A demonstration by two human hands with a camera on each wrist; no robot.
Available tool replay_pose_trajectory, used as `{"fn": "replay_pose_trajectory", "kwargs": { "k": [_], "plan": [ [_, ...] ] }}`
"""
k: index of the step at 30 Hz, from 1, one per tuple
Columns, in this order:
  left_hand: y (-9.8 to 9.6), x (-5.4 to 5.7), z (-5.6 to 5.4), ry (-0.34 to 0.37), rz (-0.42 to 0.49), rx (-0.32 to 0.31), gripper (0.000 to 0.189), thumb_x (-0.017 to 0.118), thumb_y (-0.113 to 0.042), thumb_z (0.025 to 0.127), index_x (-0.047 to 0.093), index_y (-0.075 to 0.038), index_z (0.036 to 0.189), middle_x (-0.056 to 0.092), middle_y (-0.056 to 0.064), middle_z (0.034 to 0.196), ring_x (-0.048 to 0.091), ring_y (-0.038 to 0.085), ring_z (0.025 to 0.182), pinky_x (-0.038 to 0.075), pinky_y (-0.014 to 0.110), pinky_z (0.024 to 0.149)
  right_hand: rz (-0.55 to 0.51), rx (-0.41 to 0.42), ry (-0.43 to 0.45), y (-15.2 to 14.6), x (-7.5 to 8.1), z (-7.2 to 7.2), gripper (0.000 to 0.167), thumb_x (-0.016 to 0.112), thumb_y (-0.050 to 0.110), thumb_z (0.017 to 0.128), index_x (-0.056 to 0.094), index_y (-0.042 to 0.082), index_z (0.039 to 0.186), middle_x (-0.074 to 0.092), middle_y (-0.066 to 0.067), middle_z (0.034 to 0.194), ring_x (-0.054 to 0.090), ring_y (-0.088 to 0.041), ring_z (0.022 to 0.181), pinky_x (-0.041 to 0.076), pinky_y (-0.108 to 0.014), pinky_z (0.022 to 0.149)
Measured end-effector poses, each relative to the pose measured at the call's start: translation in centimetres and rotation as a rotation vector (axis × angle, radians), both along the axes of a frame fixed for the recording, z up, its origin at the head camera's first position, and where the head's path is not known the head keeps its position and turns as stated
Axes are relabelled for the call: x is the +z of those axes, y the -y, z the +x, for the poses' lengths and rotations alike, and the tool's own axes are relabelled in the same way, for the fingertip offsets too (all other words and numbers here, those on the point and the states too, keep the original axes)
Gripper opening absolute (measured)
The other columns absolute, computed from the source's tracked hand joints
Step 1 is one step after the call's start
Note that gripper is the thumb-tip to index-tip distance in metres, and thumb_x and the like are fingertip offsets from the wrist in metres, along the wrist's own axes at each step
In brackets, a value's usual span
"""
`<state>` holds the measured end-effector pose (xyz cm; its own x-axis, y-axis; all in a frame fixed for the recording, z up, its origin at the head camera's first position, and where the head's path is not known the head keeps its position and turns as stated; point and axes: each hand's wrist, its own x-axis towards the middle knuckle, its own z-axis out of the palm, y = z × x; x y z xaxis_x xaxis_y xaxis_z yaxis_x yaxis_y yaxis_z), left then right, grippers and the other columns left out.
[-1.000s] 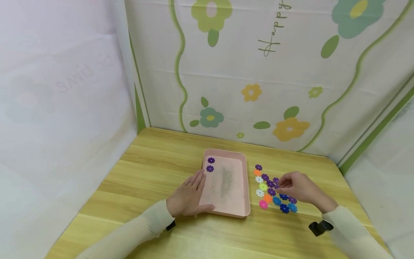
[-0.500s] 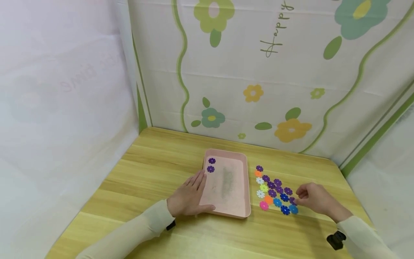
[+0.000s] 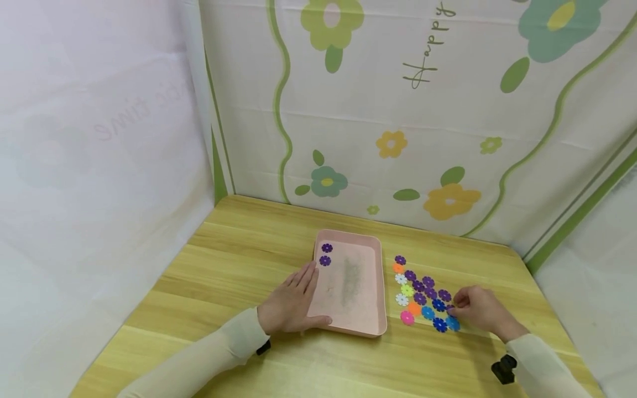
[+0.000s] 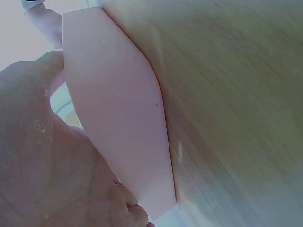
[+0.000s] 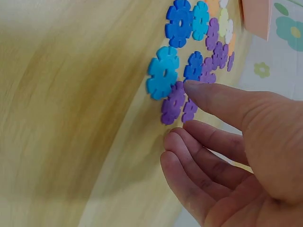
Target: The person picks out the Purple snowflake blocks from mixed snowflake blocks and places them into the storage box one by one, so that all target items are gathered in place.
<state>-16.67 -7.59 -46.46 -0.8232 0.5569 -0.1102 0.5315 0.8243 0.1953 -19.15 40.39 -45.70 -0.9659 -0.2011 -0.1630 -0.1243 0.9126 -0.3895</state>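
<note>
My left hand [image 3: 291, 301] rests on the left rim of a shallow pink tray [image 3: 343, 318], fingers straight and thumb over the near-left corner. Two purple snowflake discs [image 3: 325, 260] lie in the tray's far-left part. Right of the tray, my right hand [image 3: 481, 310] is low at the right edge of a group of loose discs, fingers loosely bent. In the right wrist view the thumb tip is right at a purple disc [image 5: 173, 104], and a gap shows between thumb and fingers. A light blue disc [image 5: 163, 73] and a dark blue disc [image 5: 193, 67] lie beside it.
More discs lie flat in the group: a pink one [image 3: 407, 318], an orange one [image 3: 414, 308], a yellow-green one [image 3: 406, 290], white ones and several purple ones. The wooden table [image 3: 239, 249] ends at a flower-printed cloth [image 3: 348, 127] behind and at the sides.
My right hand has moved right, from over the middle of the discs to their right edge, then slightly back left. Purple discs it had covered now show. The left hand stays on the tray.
</note>
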Motion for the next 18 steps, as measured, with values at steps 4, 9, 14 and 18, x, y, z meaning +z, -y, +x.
{"fn": "replay_pose_trajectory", "kwargs": {
  "k": [4,9,14,18],
  "plan": [
    [0.0,-0.1,0.0,0.011,0.018,-0.002,0.110,0.049,-0.076,0.099,0.018,0.005,0.166,0.011,0.024,0.177,0.015,0.038,0.165,0.026,0.051,0.133,0.006,-0.014,0.007,0.0,-0.5,-0.2,0.025,0.084,0.020,0.090,0.076,-0.001,0.101,0.075,-0.003,0.090,0.066,-0.014,0.080,0.057,-0.029,0.066],
    [0.1,-1.1,-0.2,-0.014,0.012,-0.014,0.113,0.045,-0.080,0.098,0.016,0.005,0.167,0.008,0.024,0.177,0.014,0.038,0.166,0.026,0.052,0.132,-0.006,-0.023,0.014,-0.2,-0.8,-0.3,0.025,0.085,0.020,0.089,0.076,0.000,0.100,0.074,-0.004,0.090,0.066,-0.015,0.080,0.056,-0.028,0.065],
    [0.2,-2.2,-0.6,-0.055,0.010,-0.014,0.116,0.040,-0.084,0.096,0.014,0.004,0.167,0.005,0.022,0.177,0.012,0.037,0.166,0.026,0.051,0.133,-0.013,-0.045,0.030,-0.5,-1.0,-0.5,0.022,0.085,0.023,0.090,0.076,0.005,0.098,0.075,-0.002,0.090,0.065,-0.015,0.081,0.055,-0.029,0.066],
    [0.2,-2.4,-0.7,-0.050,0.010,-0.010,0.116,0.039,-0.085,0.096,0.013,0.003,0.167,0.004,0.021,0.178,0.011,0.036,0.166,0.025,0.050,0.133,-0.036,-0.035,0.038,-1.0,-1.0,-0.6,0.015,0.081,0.023,0.094,0.076,0.009,0.094,0.075,0.000,0.089,0.064,-0.013,0.080,0.052,-0.027,0.066]
  ]
}}
